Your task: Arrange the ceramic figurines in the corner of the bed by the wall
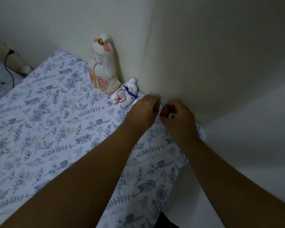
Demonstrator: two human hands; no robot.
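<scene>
A tall white ceramic doll (pixel 102 69) with pink bows and pink flower panels stands upright against the wall at the bed's corner. Right of it, touching its base, lies a small white ceramic animal (pixel 124 96) with red lines and a purple cord. My left hand (pixel 141 112) and my right hand (pixel 178 120) meet just right of the animal, close to the wall. Both have their fingers curled around a small white object (pixel 161 108); only slivers of it show between the fingers, so I cannot tell what it is.
The bed (pixel 56 129) carries a white sheet with blue floral print. Cream walls (pixel 204 55) meet in a corner behind the figurines. At far left stand a white drawer unit (pixel 0 79) and a black cable (pixel 8 66).
</scene>
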